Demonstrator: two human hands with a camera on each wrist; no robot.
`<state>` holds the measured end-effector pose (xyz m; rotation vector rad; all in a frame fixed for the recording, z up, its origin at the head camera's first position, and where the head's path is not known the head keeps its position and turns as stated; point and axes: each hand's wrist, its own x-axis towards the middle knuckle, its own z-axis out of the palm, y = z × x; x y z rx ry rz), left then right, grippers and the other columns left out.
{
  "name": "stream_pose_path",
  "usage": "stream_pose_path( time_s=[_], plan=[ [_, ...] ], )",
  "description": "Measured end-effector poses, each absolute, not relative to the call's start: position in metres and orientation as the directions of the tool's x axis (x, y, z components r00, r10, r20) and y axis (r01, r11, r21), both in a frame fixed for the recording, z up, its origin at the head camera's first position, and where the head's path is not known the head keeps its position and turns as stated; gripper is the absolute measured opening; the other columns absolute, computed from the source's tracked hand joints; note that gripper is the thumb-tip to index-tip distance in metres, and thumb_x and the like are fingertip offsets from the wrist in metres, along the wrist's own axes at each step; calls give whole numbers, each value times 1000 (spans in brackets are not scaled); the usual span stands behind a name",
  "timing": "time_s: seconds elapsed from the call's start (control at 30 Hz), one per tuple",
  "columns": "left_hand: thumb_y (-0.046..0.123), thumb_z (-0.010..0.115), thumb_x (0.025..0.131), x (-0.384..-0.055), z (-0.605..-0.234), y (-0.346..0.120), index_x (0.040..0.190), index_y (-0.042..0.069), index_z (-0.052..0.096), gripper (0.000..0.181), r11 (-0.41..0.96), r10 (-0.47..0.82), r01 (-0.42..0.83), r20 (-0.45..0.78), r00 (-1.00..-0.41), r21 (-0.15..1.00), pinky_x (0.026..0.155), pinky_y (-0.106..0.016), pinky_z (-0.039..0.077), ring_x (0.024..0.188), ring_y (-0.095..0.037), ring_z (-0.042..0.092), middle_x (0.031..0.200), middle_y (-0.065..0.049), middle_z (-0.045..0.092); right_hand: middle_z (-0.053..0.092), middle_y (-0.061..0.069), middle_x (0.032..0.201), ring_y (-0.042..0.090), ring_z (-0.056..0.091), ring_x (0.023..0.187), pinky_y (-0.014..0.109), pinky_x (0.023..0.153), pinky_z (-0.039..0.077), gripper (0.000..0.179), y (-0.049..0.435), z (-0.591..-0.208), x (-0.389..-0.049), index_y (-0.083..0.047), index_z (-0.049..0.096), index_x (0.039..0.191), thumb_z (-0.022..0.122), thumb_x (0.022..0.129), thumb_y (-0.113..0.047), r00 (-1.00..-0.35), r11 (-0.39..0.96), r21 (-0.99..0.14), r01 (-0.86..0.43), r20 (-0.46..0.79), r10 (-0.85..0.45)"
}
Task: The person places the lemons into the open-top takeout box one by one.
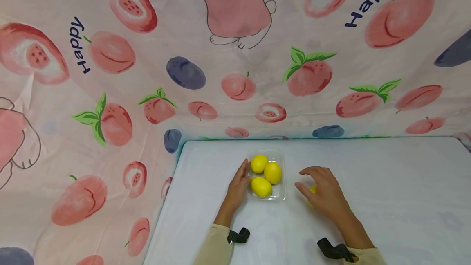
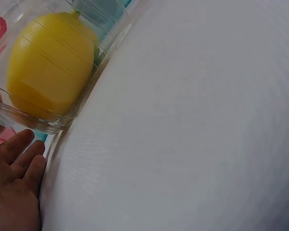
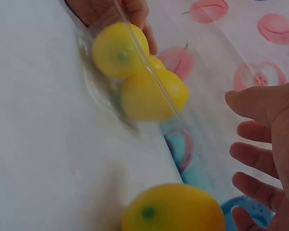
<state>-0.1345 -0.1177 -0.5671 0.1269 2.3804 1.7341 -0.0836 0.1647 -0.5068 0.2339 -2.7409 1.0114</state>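
A clear plastic tray (image 1: 281,194) stands on the white table with three yellow lemons (image 1: 272,173) inside. My left hand (image 1: 237,191) rests along the tray's left wall, its fingers fairly straight; in the left wrist view those fingers (image 2: 23,153) lie right at the tray's corner. To the right of the tray, my right hand (image 1: 327,193) hovers with fingers spread and thumb apart. Another lemon (image 3: 173,209) lies below it, mostly covered by the hand in the head view. Nothing sits between the right fingers and thumb.
The white table (image 1: 404,199) runs to a back edge against a pink fruit-print cloth (image 1: 235,60), which also hangs along the left side. Black straps with camera mounts (image 1: 239,235) are on both wrists, over beige sleeves.
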Motion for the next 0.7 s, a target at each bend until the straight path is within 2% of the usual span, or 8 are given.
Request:
stream_pose_path(
  time_s=[0.17, 0.33, 0.5, 0.7],
  plan=[
    [16, 39, 105, -134, -566, -117, 162, 36, 26, 62, 330, 175, -60, -124, -977, 942, 128, -49, 22, 154, -20, 33, 164, 6, 38, 66, 13, 127, 36, 51, 123, 63, 104, 41, 40, 180, -506, -81, -12, 69, 121, 80, 87, -31, -983, 764, -625, -161, 172, -66],
    [18, 38, 104, -133, -565, -118, 161, 39, 25, 62, 334, 177, -71, -136, -975, 940, 128, -47, 22, 154, -17, 33, 164, 9, 37, 64, 13, 133, 37, 48, 127, 65, 105, 39, 51, 195, -502, -77, -13, 66, 130, 78, 89, -42, -994, 777, -619, -113, 79, -82],
    [19, 38, 103, -133, -565, -118, 162, 37, 25, 63, 335, 179, -62, -128, -975, 940, 127, -50, 23, 154, -21, 33, 164, 6, 38, 63, 14, 137, 38, 48, 129, 67, 104, 38, 61, 209, -503, -72, -15, 64, 135, 77, 87, -51, -993, 786, -608, -113, 40, -111],
    [19, 38, 104, -133, -566, -117, 161, 40, 25, 63, 332, 172, -70, -133, -976, 941, 128, -49, 22, 154, -19, 32, 164, 8, 37, 62, 15, 139, 42, 49, 129, 70, 103, 38, 70, 219, -511, -68, -16, 63, 137, 81, 81, -54, -989, 796, -592, -129, 17, -148]
  ],
)
